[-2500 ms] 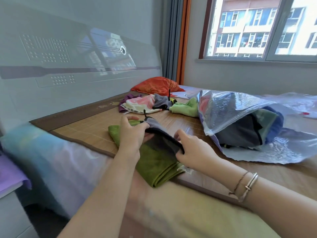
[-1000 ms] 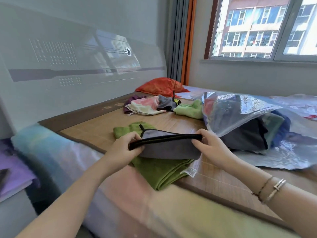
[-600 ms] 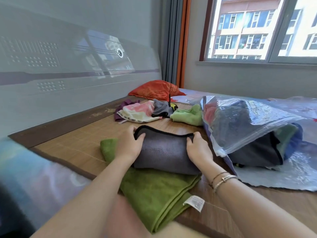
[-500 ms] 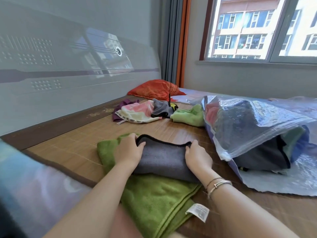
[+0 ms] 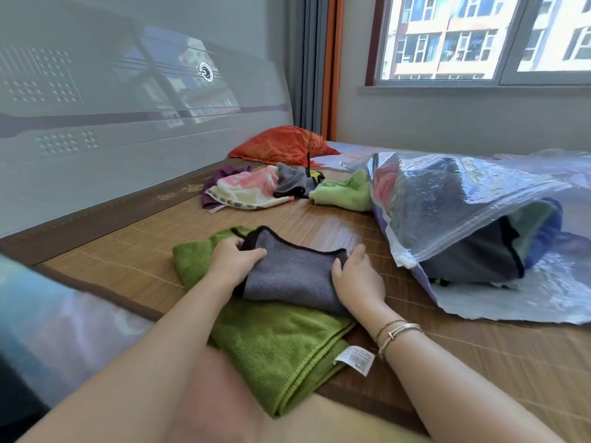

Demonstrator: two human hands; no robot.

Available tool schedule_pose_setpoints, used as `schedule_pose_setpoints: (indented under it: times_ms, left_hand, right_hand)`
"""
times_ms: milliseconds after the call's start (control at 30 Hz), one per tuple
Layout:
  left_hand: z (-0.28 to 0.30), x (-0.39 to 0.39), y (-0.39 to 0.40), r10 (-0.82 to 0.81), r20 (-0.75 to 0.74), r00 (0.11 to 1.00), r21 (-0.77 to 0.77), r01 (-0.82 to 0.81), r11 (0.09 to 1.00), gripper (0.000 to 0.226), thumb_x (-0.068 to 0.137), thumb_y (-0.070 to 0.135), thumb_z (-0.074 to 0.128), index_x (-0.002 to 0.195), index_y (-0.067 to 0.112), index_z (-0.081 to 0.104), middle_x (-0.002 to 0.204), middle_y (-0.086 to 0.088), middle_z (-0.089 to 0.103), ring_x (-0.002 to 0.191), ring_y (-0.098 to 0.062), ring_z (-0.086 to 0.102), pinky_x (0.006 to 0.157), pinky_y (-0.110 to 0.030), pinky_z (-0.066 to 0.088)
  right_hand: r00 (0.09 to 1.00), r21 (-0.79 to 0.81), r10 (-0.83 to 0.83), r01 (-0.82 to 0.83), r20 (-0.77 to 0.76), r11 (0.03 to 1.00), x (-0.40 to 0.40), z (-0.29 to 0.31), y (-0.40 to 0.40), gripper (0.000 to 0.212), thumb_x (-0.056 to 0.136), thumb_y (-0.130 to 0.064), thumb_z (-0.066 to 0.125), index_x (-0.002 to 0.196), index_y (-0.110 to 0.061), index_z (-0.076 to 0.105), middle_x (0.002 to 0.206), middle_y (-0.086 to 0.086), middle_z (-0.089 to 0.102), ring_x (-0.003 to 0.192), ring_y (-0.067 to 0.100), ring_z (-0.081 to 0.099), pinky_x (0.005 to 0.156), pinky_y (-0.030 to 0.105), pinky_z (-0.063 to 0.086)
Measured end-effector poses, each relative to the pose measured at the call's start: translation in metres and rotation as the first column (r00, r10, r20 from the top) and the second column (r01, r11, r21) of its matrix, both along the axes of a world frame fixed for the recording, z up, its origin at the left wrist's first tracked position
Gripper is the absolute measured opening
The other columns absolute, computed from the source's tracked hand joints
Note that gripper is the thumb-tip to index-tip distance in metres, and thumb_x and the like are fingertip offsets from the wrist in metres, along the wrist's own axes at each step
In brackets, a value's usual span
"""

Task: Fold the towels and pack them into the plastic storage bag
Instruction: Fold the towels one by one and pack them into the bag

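A grey towel [image 5: 289, 270] with black edging lies folded on top of a folded green towel [image 5: 281, 343] on the bamboo mat. My left hand [image 5: 232, 262] grips its left edge, fingers curled over the black trim. My right hand [image 5: 356, 281] holds its right edge, fingers wrapped around the corner. To the right lies the clear plastic storage bag [image 5: 454, 199], its mouth facing me, with several folded towels inside.
A heap of unfolded towels [image 5: 256, 187] and a light green towel [image 5: 345, 195] lie farther back on the bamboo mat [image 5: 128, 251]. An orange pillow [image 5: 281, 145] sits by the headboard. A window fills the far wall.
The grey towel was held up and stretched between both hands, then laid folded onto the green towel. Both hands now rest at its two ends.
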State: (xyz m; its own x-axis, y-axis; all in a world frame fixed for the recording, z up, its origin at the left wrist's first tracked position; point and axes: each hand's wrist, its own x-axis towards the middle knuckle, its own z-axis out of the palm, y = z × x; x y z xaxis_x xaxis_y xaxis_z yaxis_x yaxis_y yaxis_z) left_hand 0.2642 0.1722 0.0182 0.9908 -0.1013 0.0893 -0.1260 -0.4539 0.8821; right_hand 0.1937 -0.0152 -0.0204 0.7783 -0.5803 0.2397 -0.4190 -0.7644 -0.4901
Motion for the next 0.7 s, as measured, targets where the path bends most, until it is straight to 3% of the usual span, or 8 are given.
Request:
schedule_pose_setpoints:
  times_ms: [133,200,267,367,433,533,600,700]
  left_hand:
    - [0.034,-0.036,0.0,-0.16,0.186,0.969,-0.09,0.179,0.98,0.013,0.086,0.022,0.066,0.093,0.018,0.056,0.086,0.001,0.06,0.083,-0.02,0.059,0.073,-0.034,0.045]
    - [0.053,-0.062,-0.005,-0.229,0.207,0.951,-0.11,0.256,0.961,0.01,0.087,0.024,0.063,0.087,0.024,0.053,0.085,-0.001,0.061,0.08,-0.021,0.06,0.073,-0.036,0.047]
    - [0.071,-0.09,-0.012,-0.279,0.222,0.934,-0.117,0.309,0.944,0.007,0.088,0.022,0.061,0.088,0.023,0.054,0.085,-0.002,0.065,0.076,-0.019,0.062,0.068,-0.035,0.049]
    - [0.099,-0.135,-0.025,-0.382,0.256,0.888,-0.118,0.421,0.899,0.012,0.089,0.018,0.059,0.101,0.016,0.059,0.088,-0.003,0.066,0.075,-0.014,0.06,0.063,-0.028,0.046]
    - [0.11,-0.161,-0.037,-0.458,0.246,0.854,-0.103,0.493,0.864,0.012,0.088,0.015,0.059,0.099,0.019,0.061,0.084,0.003,0.067,0.074,-0.011,0.06,0.063,-0.026,0.046]
    - [0.114,-0.195,-0.059,-0.575,0.212,0.79,-0.067,0.599,0.798,0.013,0.087,0.011,0.058,0.085,0.024,0.059,0.071,0.013,0.066,0.069,-0.005,0.062,0.062,-0.024,0.049]
    - [0.111,-0.215,-0.079,-0.63,0.182,0.755,-0.018,0.643,0.766,0.01,0.088,0.014,0.057,0.086,0.023,0.058,0.075,0.006,0.065,0.071,-0.01,0.062,0.063,-0.026,0.049]
    - [0.098,-0.233,-0.117,-0.622,0.256,0.74,0.09,0.622,0.778,0.005,0.089,0.014,0.058,0.093,0.016,0.058,0.072,0.006,0.06,0.06,0.005,0.056,0.053,-0.01,0.042]
  right_hand:
    - [0.977,-0.085,0.212,-0.211,0.005,0.974,-0.044,0.006,0.013,0.065,0.096,-0.029,0.046,0.147,-0.002,0.016,0.149,0.017,0.025,0.132,0.033,0.035,0.107,0.04,0.034]
    - [0.939,-0.062,0.344,-0.343,0.007,0.937,-0.072,0.014,0.016,0.071,0.096,-0.024,0.048,0.151,-0.007,0.007,0.158,0.011,0.009,0.143,0.029,0.02,0.114,0.038,0.028]
    - [0.898,-0.039,0.43,-0.428,0.098,0.903,-0.101,0.028,0.016,0.075,0.093,-0.021,0.052,0.152,-0.013,0.007,0.16,0.002,0.004,0.145,0.024,0.019,0.114,0.036,0.029]
    - [0.839,-0.048,0.447,-0.456,0.31,0.889,-0.148,0.056,0.008,0.079,0.085,-0.019,0.058,0.149,-0.025,0.013,0.157,-0.01,0.011,0.132,0.018,0.04,0.104,0.037,0.041]
    - [0.821,-0.016,0.41,-0.44,0.398,0.898,-0.178,0.074,-0.004,0.081,0.079,-0.018,0.061,0.146,-0.031,0.017,0.151,-0.009,0.028,0.122,0.013,0.049,0.098,0.036,0.046]
    - [0.824,0.228,0.354,-0.485,0.442,0.844,-0.218,0.091,-0.027,0.068,0.077,-0.008,0.058,0.133,-0.037,0.032,0.11,0.002,0.061,0.074,0.017,0.066,0.066,0.041,0.058]
    - [0.862,0.476,0.326,-0.49,0.387,0.73,-0.239,0.095,-0.047,0.048,0.083,0.001,0.053,0.124,-0.025,0.044,0.096,0.014,0.064,0.054,0.022,0.065,0.054,0.038,0.059]
    - [0.9,0.629,0.205,-0.418,0.385,0.656,-0.259,0.092,-0.083,0.019,0.092,0.0,0.054,0.111,-0.001,0.052,0.103,0.017,0.065,0.061,0.028,0.07,0.061,0.037,0.06]
